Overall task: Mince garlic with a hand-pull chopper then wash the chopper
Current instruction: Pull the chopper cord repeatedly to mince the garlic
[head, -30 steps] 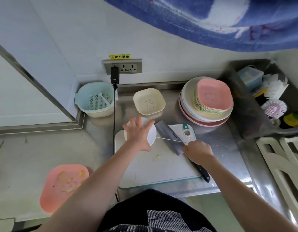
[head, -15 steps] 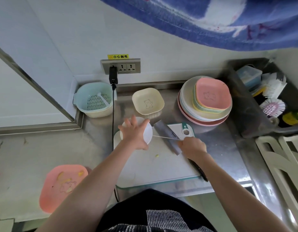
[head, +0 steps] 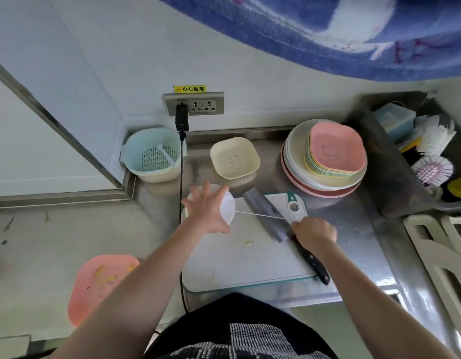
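— So where is the round white plastic hand-pull chopper (head: 228, 207) sitting?
— On the white cutting board's (head: 245, 260) far-left corner, the left hand (head: 207, 212) pressing it with spread, straight fingers.
— And the right hand (head: 313, 233)?
— Curled round the pull handle, stretching the thin white cord (head: 260, 215) taut.

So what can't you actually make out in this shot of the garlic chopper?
- Head view: the left hand covers most of the chopper, so the garlic inside is hidden.
- The right hand hides the cord's pull handle.
- The speck on the cutting board is too small to identify.
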The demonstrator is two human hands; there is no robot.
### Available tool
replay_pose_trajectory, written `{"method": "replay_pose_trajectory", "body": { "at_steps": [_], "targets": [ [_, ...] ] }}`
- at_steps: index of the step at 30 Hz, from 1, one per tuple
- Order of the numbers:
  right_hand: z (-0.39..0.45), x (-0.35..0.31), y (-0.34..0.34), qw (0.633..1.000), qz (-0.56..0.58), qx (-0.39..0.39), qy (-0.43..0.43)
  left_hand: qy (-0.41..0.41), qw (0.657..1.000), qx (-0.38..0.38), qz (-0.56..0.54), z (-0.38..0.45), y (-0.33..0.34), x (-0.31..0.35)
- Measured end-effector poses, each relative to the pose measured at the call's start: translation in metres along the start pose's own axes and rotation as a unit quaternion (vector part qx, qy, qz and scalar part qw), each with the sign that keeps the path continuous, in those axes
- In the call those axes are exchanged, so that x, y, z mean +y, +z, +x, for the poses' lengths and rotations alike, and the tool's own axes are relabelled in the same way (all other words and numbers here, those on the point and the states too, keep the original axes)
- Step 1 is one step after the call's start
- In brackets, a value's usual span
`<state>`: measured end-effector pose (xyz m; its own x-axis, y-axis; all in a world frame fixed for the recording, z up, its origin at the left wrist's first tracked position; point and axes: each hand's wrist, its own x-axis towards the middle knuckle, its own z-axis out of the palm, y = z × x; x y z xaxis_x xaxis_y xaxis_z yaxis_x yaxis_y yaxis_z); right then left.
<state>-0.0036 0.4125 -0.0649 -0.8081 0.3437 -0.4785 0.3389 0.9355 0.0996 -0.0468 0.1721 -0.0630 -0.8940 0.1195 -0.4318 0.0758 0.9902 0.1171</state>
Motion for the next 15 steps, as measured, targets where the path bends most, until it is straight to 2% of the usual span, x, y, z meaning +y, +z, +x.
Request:
{"method": "replay_pose_trajectory", "body": {
  "at_steps": [1,3,5,7,9,13,15],
  "targets": [
    [0.001,-0.002,-0.001,1.000,0.008,0.010,-0.005,0.007,1.000,-0.004,0.008,0.000,-0.001,0.000],
    [-0.006,-0.030,-0.006,0.995,0.012,0.028,-0.092,0.033,0.999,0.004,0.039,0.000,-0.003,0.005],
    [-0.026,-0.071,-0.011,0.977,0.005,-0.006,-0.214,0.045,0.998,0.012,0.052,-0.001,-0.002,0.009],
    [-0.038,-0.093,-0.009,0.961,-0.005,-0.025,-0.274,0.034,0.999,0.005,0.034,-0.001,-0.001,0.007],
    [-0.031,-0.085,-0.006,0.972,-0.006,-0.001,-0.235,0.020,1.000,-0.001,0.010,-0.002,0.001,0.002],
    [-0.008,-0.012,0.003,0.999,-0.001,-0.012,-0.040,0.009,1.000,-0.008,-0.013,-0.001,0.001,-0.004],
    [-0.004,0.008,0.002,1.000,0.014,-0.014,-0.002,0.015,1.000,-0.006,0.003,0.001,0.000,-0.001]
  ]
}}
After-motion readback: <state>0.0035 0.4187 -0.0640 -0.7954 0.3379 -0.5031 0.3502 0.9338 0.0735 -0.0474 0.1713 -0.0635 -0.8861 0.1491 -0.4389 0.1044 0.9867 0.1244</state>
